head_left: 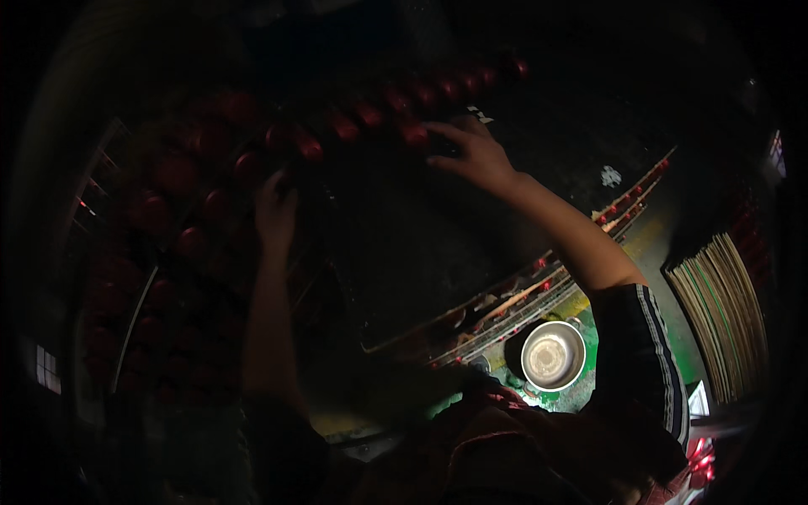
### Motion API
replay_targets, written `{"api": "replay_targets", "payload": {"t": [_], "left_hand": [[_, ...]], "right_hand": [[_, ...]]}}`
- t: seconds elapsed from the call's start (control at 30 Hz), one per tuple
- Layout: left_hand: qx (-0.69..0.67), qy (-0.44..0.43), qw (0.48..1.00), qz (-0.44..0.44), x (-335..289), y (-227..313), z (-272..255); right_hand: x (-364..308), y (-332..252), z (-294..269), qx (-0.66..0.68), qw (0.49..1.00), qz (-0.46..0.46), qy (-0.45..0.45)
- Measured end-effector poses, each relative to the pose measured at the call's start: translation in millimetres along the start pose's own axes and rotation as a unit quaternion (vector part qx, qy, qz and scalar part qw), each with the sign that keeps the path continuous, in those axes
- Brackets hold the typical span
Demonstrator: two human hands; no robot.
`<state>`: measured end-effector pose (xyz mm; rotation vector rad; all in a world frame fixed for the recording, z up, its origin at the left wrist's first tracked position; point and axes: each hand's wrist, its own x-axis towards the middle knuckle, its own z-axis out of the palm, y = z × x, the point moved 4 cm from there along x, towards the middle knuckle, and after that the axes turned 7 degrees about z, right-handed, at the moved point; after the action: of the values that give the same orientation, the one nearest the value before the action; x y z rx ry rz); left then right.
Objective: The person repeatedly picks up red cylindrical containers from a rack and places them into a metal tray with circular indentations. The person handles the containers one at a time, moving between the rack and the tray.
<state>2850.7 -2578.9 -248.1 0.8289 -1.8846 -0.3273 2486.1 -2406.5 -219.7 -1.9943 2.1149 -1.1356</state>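
Shiny red rounded pieces (343, 126) stand in rows on a dark board; the dim light hides their exact kind. My right hand (473, 153) reaches over the dark board (438, 227), its thumb and forefinger apart. Its fingertips are beside one red piece (412, 135) at the row's near side; whether they touch it I cannot tell. Nearest to my left hand (276, 206) are the red pieces at the left, one of them a red piece (247, 166) just beyond its fingers. Those fingers are dark and smeared, so their grip does not show.
Below the board's near edge, stacked board edges (505, 307) show small red spots. A round metal pot (553, 356) stands on the green-patched floor. At the right leans a stack of thin boards (724, 320). More red pieces (192, 242) fill the left side.
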Motion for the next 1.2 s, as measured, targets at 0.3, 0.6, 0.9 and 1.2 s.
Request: {"api": "replay_targets", "payload": {"t": [0.3, 0.6, 0.9, 1.2], "left_hand": [[0.362, -0.114, 0.885, -0.270, 156, -112, 138], [0.196, 0.044, 0.975, -0.093, 101, -112, 126], [-0.556, 0.025, 0.807, -0.196, -85, 56, 40], [-0.824, -0.160, 0.416, -0.350, -242, 225, 166]], "right_hand": [[150, 46, 120, -0.043, 0.989, 0.087, -0.115], [115, 113, 110, 0.153, 0.986, 0.064, -0.016], [-83, 136, 6, 0.622, 0.745, 0.204, 0.125], [-328, 125, -39, 0.837, 0.418, 0.266, 0.234]]}}
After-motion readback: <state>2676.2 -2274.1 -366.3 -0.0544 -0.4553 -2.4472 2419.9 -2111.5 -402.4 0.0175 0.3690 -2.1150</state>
